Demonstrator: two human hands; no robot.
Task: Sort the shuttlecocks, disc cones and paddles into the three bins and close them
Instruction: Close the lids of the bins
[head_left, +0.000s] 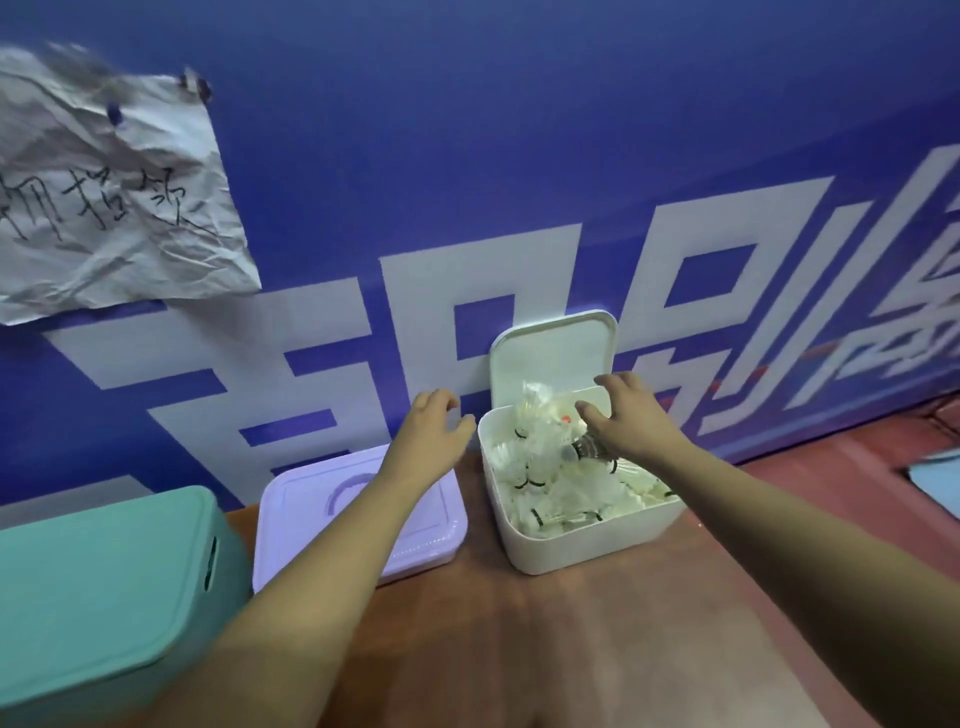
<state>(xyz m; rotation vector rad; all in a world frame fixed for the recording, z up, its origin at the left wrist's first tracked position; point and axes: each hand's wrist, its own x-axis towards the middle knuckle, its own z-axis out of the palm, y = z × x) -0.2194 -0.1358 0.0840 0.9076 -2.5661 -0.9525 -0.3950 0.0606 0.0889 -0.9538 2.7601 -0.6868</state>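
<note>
Where the brown surface (597, 649) meets a blue banner (519, 156) with large white characters, three bins stand in a row

Item 1, teal bin (104, 587): far left, nearest the camera, lid down; contents hidden

Item 2, lavender bin (301, 499): middle of the row, just beside the teal bin, flat lid down; contents hidden; the left forearm crosses above it

Item 3, white bin (571, 545): right of the lavender bin, close to it but apart; its white lid (545, 358) stands upright at the back, near the banner; bin open

Item 4, shuttlecocks (561, 493): white-feathered, many with dark bands, heaped inside the white bin up to its rim; one dark shuttlecock (584, 448) lies on the heap just under the right hand

Item 5, left hand (431, 431): hovers over the back right corner of the lavender bin, just beside the white bin's left wall; fingers loosely curled, holding nothing

Item 6, right hand (628, 421): hovers over the back of the white bin, in front of the raised lid; fingers spread and slightly bent, fingertips pointing at the lid; whether they touch it cannot be told; nothing seen in its grasp

Item 7, crumpled paper note (104, 197): pinned to the banner at upper left, handwritten in black
</note>
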